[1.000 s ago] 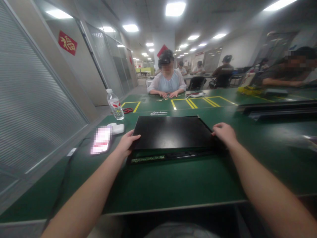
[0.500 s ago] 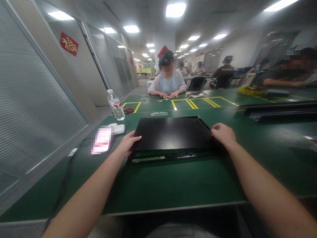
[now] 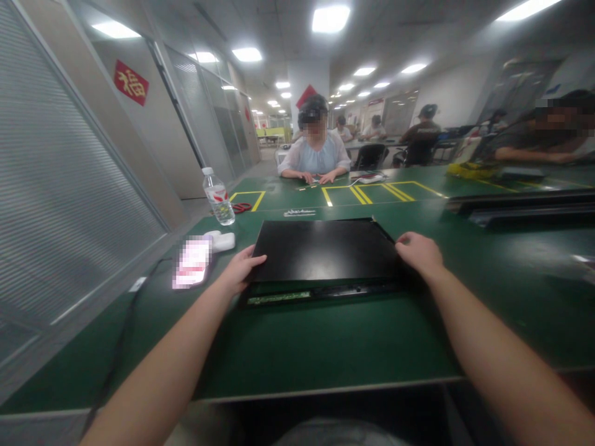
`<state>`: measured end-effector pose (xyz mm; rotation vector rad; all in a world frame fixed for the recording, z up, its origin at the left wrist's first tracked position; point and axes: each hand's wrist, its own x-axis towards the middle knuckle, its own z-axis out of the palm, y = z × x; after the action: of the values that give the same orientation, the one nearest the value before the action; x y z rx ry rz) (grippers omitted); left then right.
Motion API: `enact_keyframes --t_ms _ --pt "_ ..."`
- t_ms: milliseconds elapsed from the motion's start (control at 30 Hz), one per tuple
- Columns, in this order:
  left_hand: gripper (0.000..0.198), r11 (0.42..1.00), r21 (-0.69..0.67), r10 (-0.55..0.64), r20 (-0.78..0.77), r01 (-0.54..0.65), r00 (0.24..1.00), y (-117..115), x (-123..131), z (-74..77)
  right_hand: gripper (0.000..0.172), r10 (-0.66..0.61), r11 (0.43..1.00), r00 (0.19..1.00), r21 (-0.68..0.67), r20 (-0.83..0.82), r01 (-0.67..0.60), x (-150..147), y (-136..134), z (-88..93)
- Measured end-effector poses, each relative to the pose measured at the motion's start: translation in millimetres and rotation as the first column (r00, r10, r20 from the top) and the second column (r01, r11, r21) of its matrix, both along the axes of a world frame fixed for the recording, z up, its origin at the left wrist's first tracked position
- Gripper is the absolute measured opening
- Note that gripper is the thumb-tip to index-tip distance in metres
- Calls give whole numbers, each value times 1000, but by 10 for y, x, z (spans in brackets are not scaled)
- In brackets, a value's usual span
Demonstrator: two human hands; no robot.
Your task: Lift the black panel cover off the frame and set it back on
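Note:
A flat black panel (image 3: 325, 251) lies on the green table (image 3: 325, 347) in front of me, with a strip of circuit board showing along its near edge. My left hand (image 3: 239, 269) grips the panel's near left corner, thumb on top. My right hand (image 3: 421, 253) is curled over the panel's near right corner. Both forearms reach in from the bottom of the view.
To the left lie a lit phone (image 3: 191, 263), a white case (image 3: 222, 241), a water bottle (image 3: 217, 197) and red scissors (image 3: 240, 207). A person (image 3: 316, 155) sits across the table. Long black panels (image 3: 525, 207) lie at the right. A cable (image 3: 125, 322) trails left.
The panel and both hands have barely shifted; the hands keep their hold on the near corners.

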<state>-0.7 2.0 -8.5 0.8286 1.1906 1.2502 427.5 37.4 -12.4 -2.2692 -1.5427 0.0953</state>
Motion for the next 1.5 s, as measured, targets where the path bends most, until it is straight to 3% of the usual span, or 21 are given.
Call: enact_keyframes --t_ms 1200,1500 --pt "51 998 23 -63 -9 63 998 45 -55 -58 31 17 1000 1000 -9 -2 -17 89 94 -113" --pt "57 1000 22 22 -32 -22 999 59 -27 -86 32 25 1000 1000 4 17 -25 62 62 -92"
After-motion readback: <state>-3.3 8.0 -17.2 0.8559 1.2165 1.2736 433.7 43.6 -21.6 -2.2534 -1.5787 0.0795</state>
